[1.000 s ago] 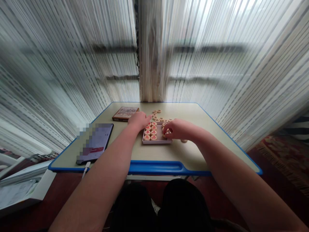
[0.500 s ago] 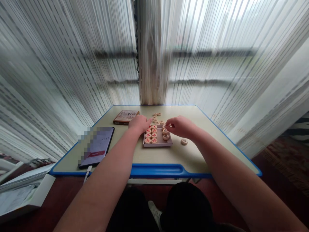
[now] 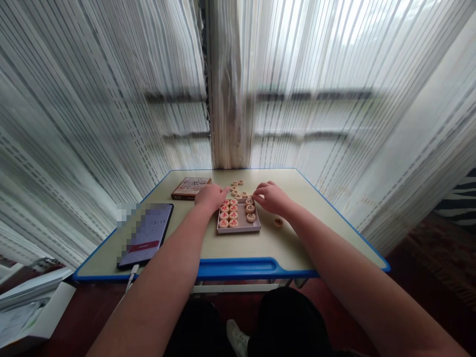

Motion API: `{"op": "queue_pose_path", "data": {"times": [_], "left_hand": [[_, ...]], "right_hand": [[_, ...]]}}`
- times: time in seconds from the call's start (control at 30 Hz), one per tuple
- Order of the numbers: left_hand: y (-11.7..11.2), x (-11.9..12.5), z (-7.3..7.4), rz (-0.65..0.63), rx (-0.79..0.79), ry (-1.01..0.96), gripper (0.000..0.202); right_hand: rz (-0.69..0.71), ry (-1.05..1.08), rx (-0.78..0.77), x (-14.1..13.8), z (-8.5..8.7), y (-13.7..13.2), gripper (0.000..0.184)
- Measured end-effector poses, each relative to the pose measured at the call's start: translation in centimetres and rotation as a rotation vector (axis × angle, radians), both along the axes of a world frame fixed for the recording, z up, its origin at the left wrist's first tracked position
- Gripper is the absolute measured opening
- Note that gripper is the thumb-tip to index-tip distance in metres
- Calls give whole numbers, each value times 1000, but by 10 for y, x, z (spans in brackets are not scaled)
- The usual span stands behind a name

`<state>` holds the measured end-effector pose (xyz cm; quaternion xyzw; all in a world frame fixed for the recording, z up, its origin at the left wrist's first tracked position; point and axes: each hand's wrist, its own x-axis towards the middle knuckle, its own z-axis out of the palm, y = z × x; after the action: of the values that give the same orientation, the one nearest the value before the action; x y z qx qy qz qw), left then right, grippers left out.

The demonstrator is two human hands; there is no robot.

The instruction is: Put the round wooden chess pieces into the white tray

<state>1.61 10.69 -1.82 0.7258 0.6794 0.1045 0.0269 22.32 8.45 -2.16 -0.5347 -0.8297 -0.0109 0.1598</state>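
Note:
A shallow pale box (image 3: 238, 231) lies on the table with Chinese chess pieces in it. Two columns of pieces with red characters (image 3: 233, 215) fill its left side, and a shorter column with dark characters (image 3: 251, 217) runs down the right. My left hand (image 3: 211, 197) rests against the far left corner of the box, thumb stretched out and other fingers mostly hidden. At the far right corner, my right hand (image 3: 270, 197) has its fingertips pinched at a dark-lettered piece, partly covered by them. Beyond the box lie several loose pieces (image 3: 234, 184).
One loose piece (image 3: 278, 222) sits right of the box, near my right forearm. At the back left is a flat decorated box (image 3: 191, 188). A phone (image 3: 150, 233) with a white cable (image 3: 133, 273) lies on the left. A blue rim (image 3: 238, 267) edges the table (image 3: 178, 245).
The view has tilted up slightly, so the table appears lower. My right hand's fingers have drawn closer together at the box's far right corner. My left hand stays by the box.

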Motion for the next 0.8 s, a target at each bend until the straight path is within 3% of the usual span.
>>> {"op": "queue_pose_path", "data": {"times": [0.2,0.4,0.6,0.8], "left_hand": [[0,0,1,17,-7,5,62],[2,-1,-1,85,-21,-13,61],[0,-1,1,78,5,-27,63],[-1,-2,1,58,-8,-28,63]], "right_hand": [[10,53,-3,0,-4,5,29],[96,63,-112,-4,-13,13,44],[-12,-35,-116,0,-10,13,48],[30,-48,-137,1,-11,16,45]]}}
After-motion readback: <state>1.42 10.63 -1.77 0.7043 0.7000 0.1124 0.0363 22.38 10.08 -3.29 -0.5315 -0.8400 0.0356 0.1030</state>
